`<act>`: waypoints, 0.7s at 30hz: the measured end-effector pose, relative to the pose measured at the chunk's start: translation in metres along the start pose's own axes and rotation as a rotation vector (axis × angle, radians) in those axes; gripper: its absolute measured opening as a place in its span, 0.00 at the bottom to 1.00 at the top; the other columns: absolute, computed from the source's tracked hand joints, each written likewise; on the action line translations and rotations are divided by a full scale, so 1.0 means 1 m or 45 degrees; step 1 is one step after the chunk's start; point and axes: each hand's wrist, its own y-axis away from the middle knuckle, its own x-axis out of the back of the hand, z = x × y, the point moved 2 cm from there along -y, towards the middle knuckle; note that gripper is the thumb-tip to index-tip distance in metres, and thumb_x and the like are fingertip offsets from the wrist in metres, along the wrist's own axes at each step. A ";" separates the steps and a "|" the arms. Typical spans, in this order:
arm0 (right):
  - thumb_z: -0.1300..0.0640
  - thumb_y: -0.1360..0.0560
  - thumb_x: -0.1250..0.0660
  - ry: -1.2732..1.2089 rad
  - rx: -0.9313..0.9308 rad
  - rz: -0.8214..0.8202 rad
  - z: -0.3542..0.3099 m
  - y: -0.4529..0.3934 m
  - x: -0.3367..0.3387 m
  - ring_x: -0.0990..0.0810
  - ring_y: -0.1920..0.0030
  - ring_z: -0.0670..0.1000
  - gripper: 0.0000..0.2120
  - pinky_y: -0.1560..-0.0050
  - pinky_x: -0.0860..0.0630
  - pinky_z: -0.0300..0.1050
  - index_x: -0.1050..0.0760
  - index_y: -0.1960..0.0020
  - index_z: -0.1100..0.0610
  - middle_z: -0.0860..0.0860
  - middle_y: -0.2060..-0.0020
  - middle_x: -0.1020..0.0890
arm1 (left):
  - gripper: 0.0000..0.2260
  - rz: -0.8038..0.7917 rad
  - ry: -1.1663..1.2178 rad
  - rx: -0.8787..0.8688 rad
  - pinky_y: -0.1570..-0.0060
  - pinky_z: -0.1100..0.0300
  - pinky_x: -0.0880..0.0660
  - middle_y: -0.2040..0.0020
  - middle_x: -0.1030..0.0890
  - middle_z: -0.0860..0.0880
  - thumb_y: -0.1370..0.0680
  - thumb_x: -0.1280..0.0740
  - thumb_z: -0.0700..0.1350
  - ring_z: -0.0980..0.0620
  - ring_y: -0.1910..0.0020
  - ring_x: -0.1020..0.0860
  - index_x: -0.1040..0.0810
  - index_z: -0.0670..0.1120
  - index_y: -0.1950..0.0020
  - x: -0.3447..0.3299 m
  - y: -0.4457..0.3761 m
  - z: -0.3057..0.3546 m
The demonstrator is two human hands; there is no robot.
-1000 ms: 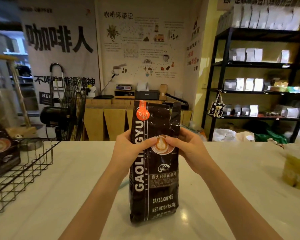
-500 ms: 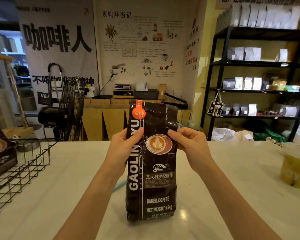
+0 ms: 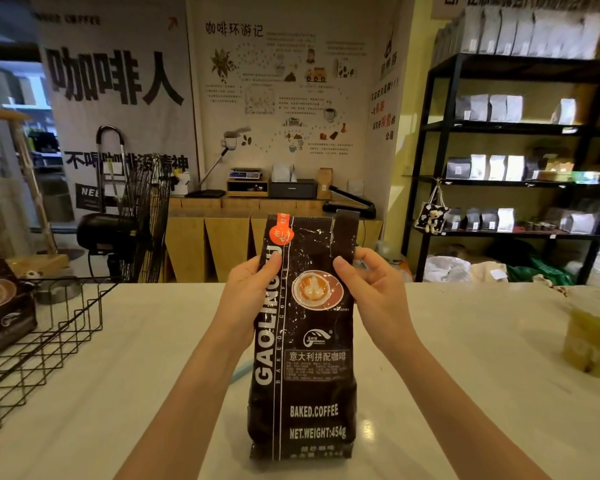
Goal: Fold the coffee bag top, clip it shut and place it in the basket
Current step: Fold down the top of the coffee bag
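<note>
You have the coffee bag (image 3: 303, 344) standing upright on the white counter (image 3: 118, 375) at the centre of the frame, its base on the surface. Your left hand (image 3: 246, 296) grips the bag's left edge, thumb pressed on the front just under the orange tab. Your right hand (image 3: 371, 292) pinches the right edge, thumb on the front beside the printed cup. Compared with half a second ago, both hands hold much the same places, but the top right corner of the bag now stands up as a narrow flap rather than lying flat, and the top is not yet folded down. The wire basket (image 3: 49, 337) sits at the left edge of the frame, well apart from the bag, with another dark coffee bag (image 3: 0, 303) inside it.
</note>
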 end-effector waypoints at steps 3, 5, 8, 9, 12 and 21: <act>0.60 0.25 0.38 0.014 -0.030 -0.055 0.002 0.002 -0.001 0.16 0.57 0.51 0.07 0.62 0.20 0.39 0.24 0.50 0.53 0.52 0.56 0.16 | 0.14 0.001 -0.111 -0.113 0.59 0.62 0.21 0.50 0.17 0.50 0.24 0.38 0.45 0.56 0.56 0.18 0.29 0.47 0.39 0.001 0.000 0.007; 0.60 0.25 0.39 0.023 -0.049 -0.096 0.001 0.002 -0.002 0.16 0.56 0.50 0.08 0.61 0.20 0.38 0.25 0.49 0.52 0.50 0.56 0.16 | 0.24 0.105 -0.354 -0.315 0.42 0.57 0.27 0.35 0.27 0.51 0.26 0.35 0.49 0.57 0.40 0.26 0.38 0.52 0.32 -0.002 0.004 0.016; 0.60 0.25 0.39 0.008 -0.063 -0.125 0.000 0.001 -0.003 0.16 0.57 0.50 0.09 0.60 0.21 0.39 0.24 0.48 0.52 0.49 0.58 0.15 | 0.32 0.271 -1.022 -0.884 0.31 0.54 0.44 0.27 0.40 0.48 0.30 0.37 0.59 0.53 0.29 0.43 0.44 0.53 0.29 -0.022 0.014 0.036; 0.60 0.24 0.39 -0.001 -0.064 -0.131 -0.001 0.002 -0.004 0.16 0.56 0.50 0.09 0.59 0.20 0.40 0.24 0.47 0.51 0.49 0.58 0.15 | 0.31 0.282 -1.229 -1.018 0.31 0.53 0.47 0.27 0.40 0.47 0.30 0.40 0.61 0.51 0.28 0.44 0.42 0.52 0.30 -0.031 0.013 0.042; 0.59 0.24 0.40 0.005 -0.067 -0.142 -0.003 0.006 -0.007 0.17 0.56 0.50 0.09 0.56 0.20 0.42 0.24 0.48 0.49 0.48 0.60 0.15 | 0.27 0.170 -1.656 -0.987 0.32 0.49 0.46 0.33 0.30 0.47 0.27 0.45 0.64 0.48 0.31 0.37 0.34 0.50 0.34 -0.057 -0.008 0.057; 0.55 0.33 0.30 -0.045 -0.117 0.179 0.005 0.050 -0.011 0.17 0.55 0.44 0.17 0.62 0.21 0.37 0.27 0.45 0.53 0.50 0.51 0.19 | 0.14 0.102 -1.369 -1.168 0.69 0.63 0.38 0.74 0.35 0.56 0.22 0.43 0.51 0.56 0.74 0.34 0.33 0.48 0.66 -0.064 -0.031 0.058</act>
